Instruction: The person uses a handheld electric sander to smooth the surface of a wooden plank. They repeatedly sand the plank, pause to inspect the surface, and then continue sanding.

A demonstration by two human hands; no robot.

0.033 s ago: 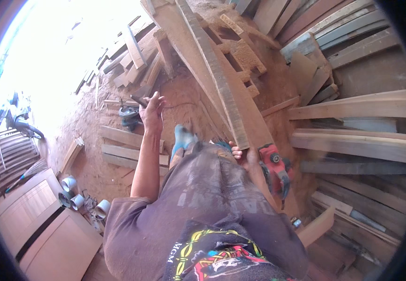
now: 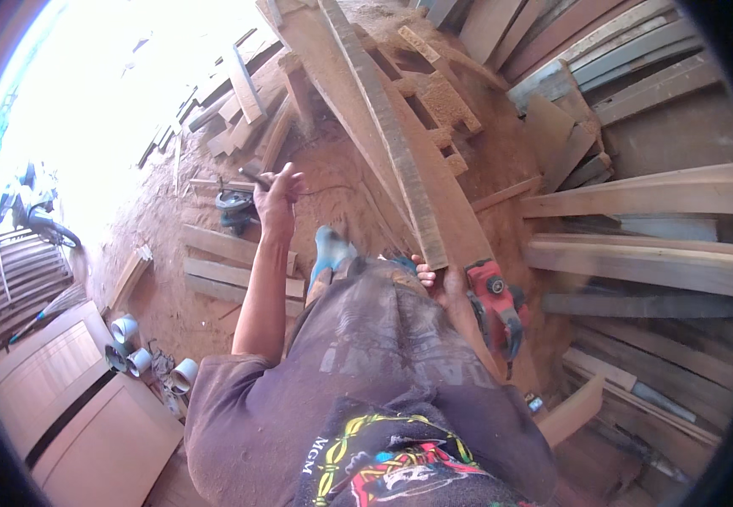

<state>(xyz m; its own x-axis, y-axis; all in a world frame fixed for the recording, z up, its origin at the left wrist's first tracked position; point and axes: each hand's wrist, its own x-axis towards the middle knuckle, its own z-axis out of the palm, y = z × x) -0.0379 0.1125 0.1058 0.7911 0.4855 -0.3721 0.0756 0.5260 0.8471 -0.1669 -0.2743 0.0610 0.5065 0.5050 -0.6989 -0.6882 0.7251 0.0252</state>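
Note:
My left hand is raised at the left of the middle, its fingers closed on a slim, flat dark object whose kind I cannot make out. My right hand grips the near end of a long, rough-edged wooden plank, with fingertips curled at its end. This plank stretches away from me over a wider board. Beside my right forearm, a red and black power tool rests on the wider board.
Below my left hand lies a dark round-bodied power tool among boards. Timber is stacked at the right. A sawdust-covered slotted wooden piece stands beyond the plank. Panels and white cylinders are at the lower left.
The dark object in my left hand has tilted and now shows a narrower side. My left hand has shifted slightly; my right hand stays on the plank's end.

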